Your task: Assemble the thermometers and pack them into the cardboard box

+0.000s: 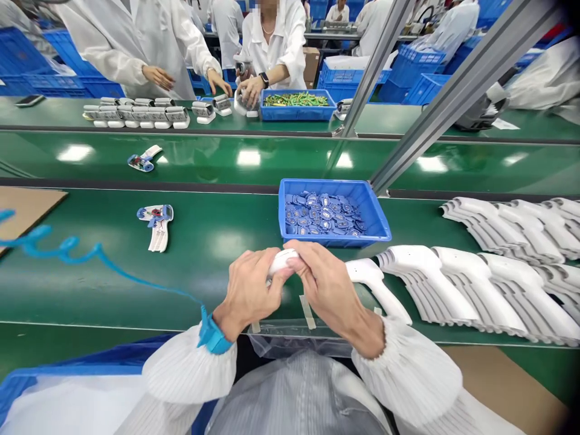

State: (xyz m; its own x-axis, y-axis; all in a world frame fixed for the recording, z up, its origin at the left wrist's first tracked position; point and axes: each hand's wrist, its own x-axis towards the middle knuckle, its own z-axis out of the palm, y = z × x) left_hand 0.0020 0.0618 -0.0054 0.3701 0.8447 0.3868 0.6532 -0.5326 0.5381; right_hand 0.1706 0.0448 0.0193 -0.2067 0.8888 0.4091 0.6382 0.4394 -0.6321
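Both of my hands meet over the near edge of the green bench, closed around a white plastic housing point(283, 260). My left hand point(251, 287) grips its left side, and a blue wrist strap sits at that wrist. My right hand point(324, 287) wraps its right side; the fingers hide most of the part. Just beyond the hands stands a blue bin point(335, 240) with many small blue plastic pieces point(324, 211). To the right of my right hand lies a white handle-shaped shell point(378, 284).
Stacked white shells point(453, 284) fill the right side. A partly assembled housing point(158, 226) lies on the left, another point(144, 159) on the strip beyond. A coiled blue cord point(136, 278) runs to my left wrist. Metal posts point(453, 103) slant across the right. Co-workers point(272, 48) work opposite.
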